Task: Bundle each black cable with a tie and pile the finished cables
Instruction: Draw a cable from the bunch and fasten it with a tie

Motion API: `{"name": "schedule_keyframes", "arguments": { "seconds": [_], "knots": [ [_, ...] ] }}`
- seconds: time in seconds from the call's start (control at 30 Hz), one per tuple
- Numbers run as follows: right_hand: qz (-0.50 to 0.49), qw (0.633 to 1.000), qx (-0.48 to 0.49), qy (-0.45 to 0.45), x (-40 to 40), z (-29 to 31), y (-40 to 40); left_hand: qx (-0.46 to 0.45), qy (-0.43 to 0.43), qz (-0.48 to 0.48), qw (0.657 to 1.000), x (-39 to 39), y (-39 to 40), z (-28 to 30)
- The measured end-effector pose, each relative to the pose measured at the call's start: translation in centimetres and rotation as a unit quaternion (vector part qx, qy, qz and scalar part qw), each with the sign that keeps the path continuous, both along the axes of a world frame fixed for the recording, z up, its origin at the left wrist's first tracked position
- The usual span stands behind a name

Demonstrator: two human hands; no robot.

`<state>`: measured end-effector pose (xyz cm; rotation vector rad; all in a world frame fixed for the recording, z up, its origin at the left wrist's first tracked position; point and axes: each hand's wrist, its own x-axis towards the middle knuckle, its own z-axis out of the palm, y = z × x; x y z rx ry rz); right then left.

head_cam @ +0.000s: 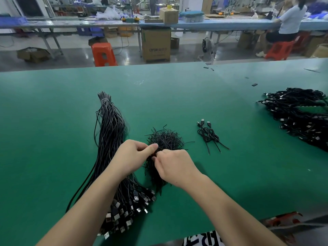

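On the wide green felt-covered tabletop [177, 96], both hands meet over a loose heap of short black wire ties [166, 141] lying a little in from the near edge, about midway along it. The left hand [132, 155] has its thumb and fingers pinched together at the heap, and the right hand [173, 167] is curled with its fingertips pressed into the same spot; they seem to be teasing out a single tie, though the strand itself is too thin to make out. Just to the left of the heap lies a long thick sheaf of unbundled black USB cables [111, 139], bound at its far end and fanning out toward the near edge, where the silver plugs crowd together. To the right of the ties lie three small coiled black cables [209, 134], already tied and set side by side. By the right edge sits a large pile of finished black cable bundles [300, 116]. Judging from this, the work is well under way: many cables are bundled and piled, three more wait to join the pile, and the thick sheaf on the left shows a great deal is left. No cable is in either hand now, so the step in hand looks like fetching a tie.
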<state>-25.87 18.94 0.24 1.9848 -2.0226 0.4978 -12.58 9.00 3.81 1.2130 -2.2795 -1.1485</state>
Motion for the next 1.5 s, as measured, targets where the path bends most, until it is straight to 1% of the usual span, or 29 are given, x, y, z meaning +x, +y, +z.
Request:
{"name": "schedule_keyframes", "arguments": {
  "seconds": [0.1,0.2,0.3,0.47,0.63,0.73,0.83,0.93,0.97,1.0,1.07,1.1,1.17,1.2,1.23,1.27,1.33,1.37,1.43,1.47,1.5],
  "knots": [
    [0.0,0.999,0.02,0.04,0.1,0.0,0.0,-0.003,-0.03,-0.036,0.999,0.4,-0.1,0.4],
    [-0.01,0.997,0.027,0.07,0.1,0.4,0.0,0.015,-0.03,-0.023,0.999,0.2,0.0,0.5],
    [-0.018,0.995,0.025,0.091,0.2,0.5,-0.2,0.007,-0.044,0.001,0.999,-0.1,0.0,0.2],
    [-0.022,0.994,0.02,0.107,-0.1,0.3,-0.3,0.024,-0.042,-0.016,0.999,0.2,0.3,0.5],
    [0.012,0.992,0.032,0.118,-0.4,0.1,-0.3,-0.031,-0.046,-0.02,0.998,0.3,0.2,0.4],
    [0.011,0.986,0.061,0.152,-0.3,0.4,-0.3,-0.038,-0.059,-0.014,0.997,0.2,0.3,0.6],
    [0.004,0.979,0.091,0.181,-0.1,0.5,-0.6,-0.081,-0.111,-0.02,0.99,0.0,0.3,0.7],
    [0.016,0.981,0.104,0.166,0.1,0.2,-0.9,-0.149,-0.166,-0.03,0.974,-0.2,0.5,0.8],
    [0.014,0.983,0.105,0.149,0.0,0.0,-1.1,-0.174,-0.184,-0.032,0.967,-0.3,0.6,0.7],
    [0.014,0.988,0.102,0.113,-0.1,0.1,-1.3,-0.194,-0.195,-0.032,0.961,-0.3,0.7,0.6],
    [0.002,0.997,0.081,0.011,-0.6,0.7,-1.5,-0.213,-0.191,-0.017,0.958,-0.3,0.5,0.2],
    [-0.019,0.998,0.058,-0.035,-1.0,1.1,-1.6,-0.207,-0.177,0.001,0.962,-0.1,0.3,0.1],
    [-0.064,0.989,-0.034,-0.131,-2.1,2.0,-1.4,-0.165,-0.124,0.05,0.977,0.5,-0.6,-0.1],
    [-0.084,0.977,-0.079,-0.181,-2.6,2.3,-1.3,-0.131,-0.085,0.076,0.985,0.9,-1.0,-0.2],
    [-0.098,0.963,-0.098,-0.231,-3.0,2.5,-1.1,-0.087,-0.033,0.103,0.99,1.1,-1.3,-0.3],
    [-0.097,0.951,-0.082,-0.282,-3.3,2.5,-1.1,-0.031,0.03,0.127,0.991,1.2,-1.5,-0.3],
    [-0.063,0.919,0.011,-0.389,-3.3,2.2,-1.4,0.078,0.14,0.15,0.976,1.0,-1.2,-0.1],
    [-0.039,0.893,0.049,-0.446,-3.1,1.9,-1.5,0.109,0.17,0.149,0.968,0.7,-0.9,0.1],
    [-0.005,0.845,0.07,-0.531,-2.4,1.5,-1.8,0.13,0.195,0.139,0.962,-0.1,-0.2,0.2],
    [0.0,0.832,0.058,-0.551,-2.1,1.3,-2.0,0.123,0.197,0.134,0.963,-0.4,0.1,0.3],
    [-0.003,0.828,0.038,-0.559,-1.8,1.2,-2.1,0.112,0.194,0.129,0.966,-0.6,0.4,0.3]
  ]
}}
